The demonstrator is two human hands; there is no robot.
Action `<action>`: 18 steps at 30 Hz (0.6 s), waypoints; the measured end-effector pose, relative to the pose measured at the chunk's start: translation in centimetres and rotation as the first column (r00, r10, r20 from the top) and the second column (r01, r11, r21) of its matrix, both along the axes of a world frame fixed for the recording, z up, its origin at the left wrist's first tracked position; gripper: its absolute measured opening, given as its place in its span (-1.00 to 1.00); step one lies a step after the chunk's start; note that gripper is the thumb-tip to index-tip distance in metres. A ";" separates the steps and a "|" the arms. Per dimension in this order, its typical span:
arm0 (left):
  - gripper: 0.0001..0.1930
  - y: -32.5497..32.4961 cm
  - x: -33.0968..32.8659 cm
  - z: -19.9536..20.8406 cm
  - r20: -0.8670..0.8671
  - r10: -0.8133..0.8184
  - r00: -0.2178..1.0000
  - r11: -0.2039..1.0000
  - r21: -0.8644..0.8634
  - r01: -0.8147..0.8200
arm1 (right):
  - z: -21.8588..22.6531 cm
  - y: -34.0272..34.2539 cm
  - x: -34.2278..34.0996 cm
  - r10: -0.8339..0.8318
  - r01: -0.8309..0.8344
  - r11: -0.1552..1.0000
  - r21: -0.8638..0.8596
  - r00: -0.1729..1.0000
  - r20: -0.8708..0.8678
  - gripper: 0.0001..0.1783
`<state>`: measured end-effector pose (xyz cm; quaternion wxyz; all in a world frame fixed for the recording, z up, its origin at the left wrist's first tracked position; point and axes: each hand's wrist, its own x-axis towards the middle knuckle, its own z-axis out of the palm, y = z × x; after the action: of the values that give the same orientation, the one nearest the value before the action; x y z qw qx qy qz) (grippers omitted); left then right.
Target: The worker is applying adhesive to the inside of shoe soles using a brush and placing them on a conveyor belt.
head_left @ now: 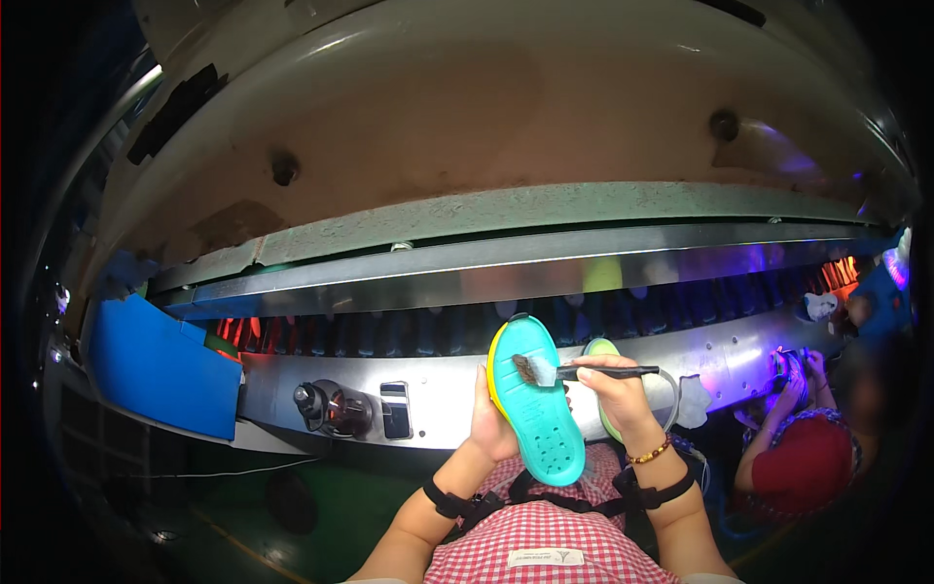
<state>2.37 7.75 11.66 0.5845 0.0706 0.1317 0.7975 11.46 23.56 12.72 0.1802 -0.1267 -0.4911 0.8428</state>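
My left hand grips a turquoise shoe sole with a yellow rim along its left edge. The sole is held tilted above the bench edge, holes in its heel part facing up. My right hand is closed around the black handle of a brush. The brush's brown bristles lie over the upper part of the sole, and a grey hose or cable curves down by the handle end. Behind my right hand shows part of a second, pale green and turquoise sole, partly hidden.
A metal bench runs across, with a dark, clear-sided bottle and a phone on it. Beyond is a conveyor under a large hood. A blue panel stands left. A co-worker in red works at right under violet light.
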 end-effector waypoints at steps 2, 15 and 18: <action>-0.14 -0.2 0.0 0.1 0.020 0.015 1.000 1.000 -0.012 -0.015 | 1.0 -0.2 -0.9 -0.010 0.012 0.994 0.110 1.000 -0.019 -0.78; -0.24 -3.3 -2.2 -1.5 -0.115 0.310 0.944 0.915 -0.235 -0.329 | 4.4 -4.4 2.4 0.356 -0.251 0.466 0.848 0.931 0.080 -0.81; -0.23 -3.8 -1.3 -0.7 -0.078 0.199 0.977 0.967 -0.147 -0.209 | 5.7 -3.9 3.4 0.373 -0.422 0.661 0.621 0.902 0.216 -0.80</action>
<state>1.05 3.90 10.96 0.4986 0.0362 0.2181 0.8382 14.83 19.67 18.42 0.0074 0.0250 -0.7754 0.6309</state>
